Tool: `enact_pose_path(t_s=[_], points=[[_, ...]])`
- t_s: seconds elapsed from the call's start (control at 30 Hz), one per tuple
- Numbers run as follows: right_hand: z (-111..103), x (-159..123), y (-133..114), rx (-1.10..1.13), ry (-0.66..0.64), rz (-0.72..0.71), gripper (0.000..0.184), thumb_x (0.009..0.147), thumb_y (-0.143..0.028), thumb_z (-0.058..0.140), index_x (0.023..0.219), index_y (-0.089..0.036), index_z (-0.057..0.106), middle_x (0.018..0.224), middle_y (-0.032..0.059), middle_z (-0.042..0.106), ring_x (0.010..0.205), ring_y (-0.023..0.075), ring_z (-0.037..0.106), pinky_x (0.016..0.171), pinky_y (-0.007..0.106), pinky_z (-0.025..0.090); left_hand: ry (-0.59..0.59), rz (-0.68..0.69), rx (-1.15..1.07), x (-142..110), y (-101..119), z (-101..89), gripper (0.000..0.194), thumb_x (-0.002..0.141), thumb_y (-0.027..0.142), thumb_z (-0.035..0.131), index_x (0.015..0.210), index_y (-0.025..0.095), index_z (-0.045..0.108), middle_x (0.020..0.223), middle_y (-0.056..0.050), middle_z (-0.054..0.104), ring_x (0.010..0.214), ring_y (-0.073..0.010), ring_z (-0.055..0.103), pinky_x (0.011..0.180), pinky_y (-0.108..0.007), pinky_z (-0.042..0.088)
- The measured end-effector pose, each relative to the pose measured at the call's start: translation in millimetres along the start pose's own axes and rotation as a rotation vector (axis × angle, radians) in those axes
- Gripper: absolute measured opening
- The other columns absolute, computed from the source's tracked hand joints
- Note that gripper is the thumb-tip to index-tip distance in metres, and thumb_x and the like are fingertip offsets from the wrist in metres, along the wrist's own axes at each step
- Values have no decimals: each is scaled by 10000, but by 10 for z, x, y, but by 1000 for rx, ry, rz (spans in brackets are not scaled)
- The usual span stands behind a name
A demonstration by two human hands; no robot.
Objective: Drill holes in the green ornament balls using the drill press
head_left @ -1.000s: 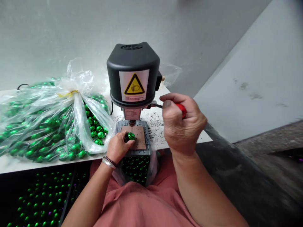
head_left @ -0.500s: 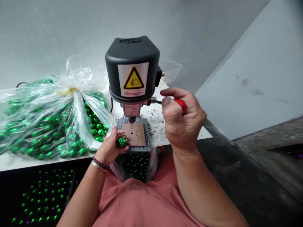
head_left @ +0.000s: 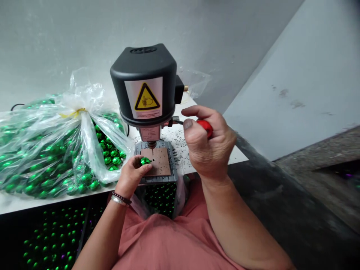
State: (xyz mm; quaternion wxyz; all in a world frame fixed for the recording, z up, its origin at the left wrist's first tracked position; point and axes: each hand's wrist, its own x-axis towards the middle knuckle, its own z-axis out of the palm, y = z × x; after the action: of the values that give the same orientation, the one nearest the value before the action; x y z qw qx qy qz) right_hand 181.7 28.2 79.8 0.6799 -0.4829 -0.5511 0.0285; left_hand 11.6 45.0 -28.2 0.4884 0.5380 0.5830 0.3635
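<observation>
Pinched between the thumb and fingers of my left hand (head_left: 132, 172) is a shiny green ball (head_left: 145, 161). It is over the left part of a brown board (head_left: 160, 167), beside a small hole and just left of the thin drill bit (head_left: 153, 152). The board lies on the grey base of a black bench drill press (head_left: 143, 67) with a yellow warning sign. My right hand (head_left: 212, 144) is closed around the red knob (head_left: 205, 128) of the drill press's feed lever.
A clear plastic bag (head_left: 56, 150) of green balls, tied with yellow, fills the left of the white table (head_left: 236, 157). Dark shavings (head_left: 180, 140) lie around the drill base. More green balls (head_left: 160, 198) are below the table edge. A grey wall (head_left: 225, 45) stands behind.
My left hand has turned over and brought the green ball from an open palm in front of the board to a pinch near the drill bit. My right hand stays on the knob.
</observation>
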Motion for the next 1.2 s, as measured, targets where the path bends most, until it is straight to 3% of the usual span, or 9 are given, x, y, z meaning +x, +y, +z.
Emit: enact_pose_path(t_s=[0.17, 0.47, 0.7, 0.9, 1.1, 1.2], points=[[-7, 4, -5, -12, 1, -5, 166, 752, -264, 526, 855, -186, 630, 501, -73, 415, 432, -1, 333, 456, 120, 391, 125, 136, 439, 58, 31, 39, 445, 642, 355, 661, 1033, 159, 582, 945, -56, 643, 851, -176, 588, 788, -317, 455], [-29, 13, 12, -3, -22, -4, 181, 748, -263, 523, 872, -182, 628, 499, -76, 399, 422, -4, 303, 456, 117, 399, 91, 250, 724, 163, 16, 133, 410, 685, 327, 629, 1065, 178, 585, 998, -67, 643, 922, -195, 582, 830, -314, 436], [-39, 6, 10, -3, -31, -6, 195, 749, -266, 530, 885, -168, 629, 514, -72, 386, 439, -9, 317, 468, 100, 396, 44, 323, 751, 229, 46, 179, 444, 693, 302, 640, 1099, 134, 579, 1116, -113, 595, 1041, -210, 543, 931, -325, 407], [-42, -6, 15, 19, -44, -6, 205, 760, -274, 523, 899, -163, 625, 516, -73, 362, 441, -12, 304, 471, 92, 393, 49, 432, 748, 217, -82, 199, 431, 802, 307, 505, 1183, 106, 515, 1188, -155, 553, 1107, -248, 503, 950, -387, 392], [-43, -15, 9, 13, -42, 7, 203, 759, -290, 524, 889, -169, 623, 511, -72, 346, 441, -8, 307, 474, 102, 395, 42, 350, 683, 180, -2, 180, 319, 780, 346, 523, 1058, 197, 573, 875, -31, 668, 785, -180, 609, 719, -298, 462], [-46, -17, 4, 17, -51, 18, 202, 759, -286, 524, 891, -169, 622, 509, -73, 345, 436, -10, 305, 474, 102, 393, 26, 320, 705, 200, 49, 150, 360, 761, 351, 548, 1082, 192, 583, 961, -53, 668, 870, -190, 605, 770, -297, 447]])
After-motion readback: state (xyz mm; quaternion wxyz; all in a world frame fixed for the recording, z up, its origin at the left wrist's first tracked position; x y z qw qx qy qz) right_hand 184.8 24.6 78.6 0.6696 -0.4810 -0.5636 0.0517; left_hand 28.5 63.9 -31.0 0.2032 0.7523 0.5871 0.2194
